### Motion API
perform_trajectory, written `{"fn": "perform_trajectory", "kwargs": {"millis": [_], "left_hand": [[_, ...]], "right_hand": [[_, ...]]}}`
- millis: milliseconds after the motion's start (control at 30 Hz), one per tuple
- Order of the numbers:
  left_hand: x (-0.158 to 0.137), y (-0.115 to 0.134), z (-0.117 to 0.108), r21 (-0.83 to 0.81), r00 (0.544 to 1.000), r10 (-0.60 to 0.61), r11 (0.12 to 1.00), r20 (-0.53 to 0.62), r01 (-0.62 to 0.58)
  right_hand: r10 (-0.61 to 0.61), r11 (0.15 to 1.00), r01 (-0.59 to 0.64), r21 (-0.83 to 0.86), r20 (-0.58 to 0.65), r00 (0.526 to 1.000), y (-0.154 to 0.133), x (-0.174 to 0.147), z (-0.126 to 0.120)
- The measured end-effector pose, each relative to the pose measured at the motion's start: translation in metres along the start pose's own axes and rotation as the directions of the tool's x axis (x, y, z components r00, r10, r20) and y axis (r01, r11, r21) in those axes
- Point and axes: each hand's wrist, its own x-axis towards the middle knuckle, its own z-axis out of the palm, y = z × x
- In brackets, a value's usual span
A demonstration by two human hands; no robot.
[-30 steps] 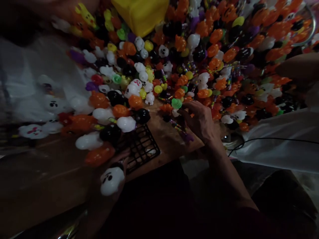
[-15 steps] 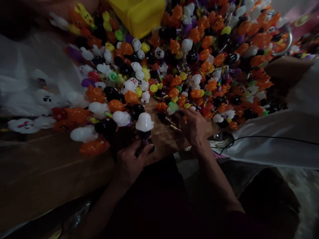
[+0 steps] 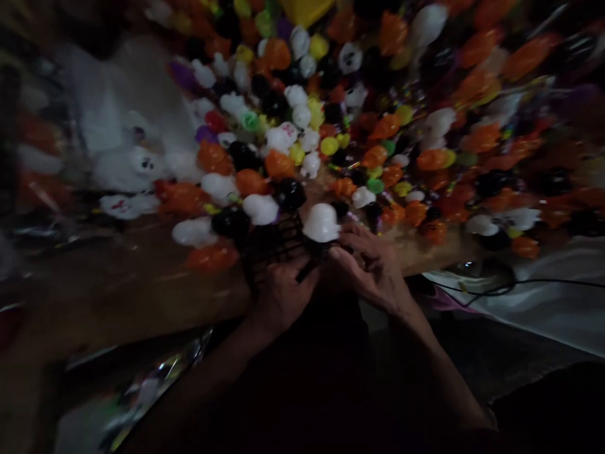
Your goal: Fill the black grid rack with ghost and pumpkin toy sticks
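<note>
A toy with a glossy white dome-shaped top point(image 3: 321, 222) and a dark lower part stands upright near the table's front edge. My left hand point(image 3: 286, 293) is closed around its lower part from the left. From the right, my right hand point(image 3: 375, 268) has its thumb and fingers closed in at the same dark part, just below the white top. The fingertips are partly hidden in shadow. Behind the toy and to its left lies a black grid-like tray point(image 3: 271, 246). A white toy point(image 3: 261, 209) and a black one point(image 3: 289, 193) lie just beyond the tray.
A large heap of orange, white, black and yellow plastic toys point(image 3: 278, 164) covers the wooden table point(image 3: 189, 296). White plastic bags point(image 3: 127, 126) lie at the left. A yellow container point(image 3: 307, 9) shows at the top. A black cable point(image 3: 543, 282) runs along the right.
My right hand has come back from the heap to the white-topped toy in my left hand. The view has shifted, so the heap appears larger and further right.
</note>
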Motion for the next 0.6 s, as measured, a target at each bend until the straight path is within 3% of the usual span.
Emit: {"fn": "perform_trajectory", "kwargs": {"millis": [133, 267, 400, 500, 600], "left_hand": [[-0.01, 0.002, -0.007, 0.04, 0.999, 0.0, 0.999, -0.035, 0.001], [-0.018, -0.001, -0.013, 0.07, 1.0, 0.004, 0.998, -0.001, -0.004], [-0.031, 0.002, -0.024, 0.053, 0.996, 0.083, 0.995, -0.03, -0.081], [-0.048, 0.007, -0.048, 0.107, 0.984, 0.142, 0.986, -0.11, -0.13], [-0.06, 0.008, -0.082, 0.219, 0.948, 0.133, 0.973, -0.288, -0.07]], "right_hand": [[0.049, 0.993, -0.051, 0.102, 0.025, 0.998, -0.006, -0.013, 0.018], [0.072, 0.997, -0.069, 0.032, -0.075, 0.995, -0.02, -0.018, 0.041], [-0.004, 0.997, -0.007, -0.073, -0.139, 0.99, -0.022, -0.024, 0.055], [-0.073, 0.971, 0.06, -0.231, -0.048, 0.996, -0.015, -0.025, 0.051], [-0.066, 0.943, 0.094, -0.32, 0.099, 0.993, -0.011, -0.02, 0.043]]}}
